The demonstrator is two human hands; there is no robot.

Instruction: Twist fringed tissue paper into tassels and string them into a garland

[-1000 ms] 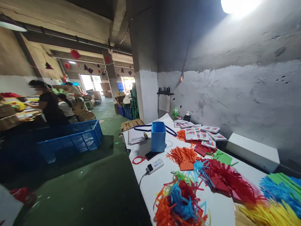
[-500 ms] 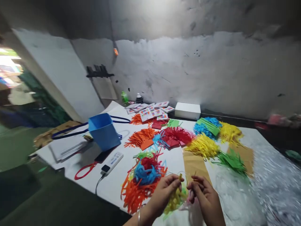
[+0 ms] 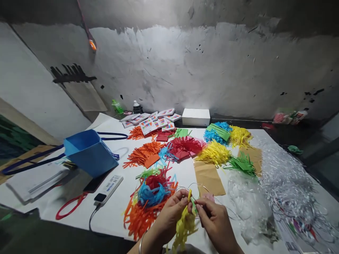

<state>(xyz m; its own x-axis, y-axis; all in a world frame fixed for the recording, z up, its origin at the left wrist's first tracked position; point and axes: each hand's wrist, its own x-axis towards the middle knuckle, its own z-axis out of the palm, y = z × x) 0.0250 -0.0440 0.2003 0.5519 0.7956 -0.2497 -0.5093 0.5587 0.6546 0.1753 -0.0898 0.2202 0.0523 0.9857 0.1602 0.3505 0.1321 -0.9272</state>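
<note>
My left hand (image 3: 169,213) is closed on a yellow paper tassel (image 3: 183,231), pinching it near its looped top so the fringe hangs down below the fingers. Close beside that loop, my right hand (image 3: 217,220) pinches a thin string (image 3: 194,185), which curves up and around the fingers. The two hands almost meet at the tassel's top. Just left of them lies a mixed pile of orange tassels (image 3: 136,220) with a blue tassel (image 3: 152,192) on top. A brown paper sheet (image 3: 210,180) lies beyond my right hand.
A blue bag (image 3: 88,155), a white power bank (image 3: 109,190) and a red loop (image 3: 70,208) are on the left. Fringed bundles in orange (image 3: 145,155), red (image 3: 185,146) and yellow (image 3: 214,153) lie farther back, near a white box (image 3: 196,117). Silvery strands (image 3: 286,180) cover the right.
The view has swung to the right. My hands have come together at the top of the yellow tassel, and its fringe now hangs plainly below my left hand.
</note>
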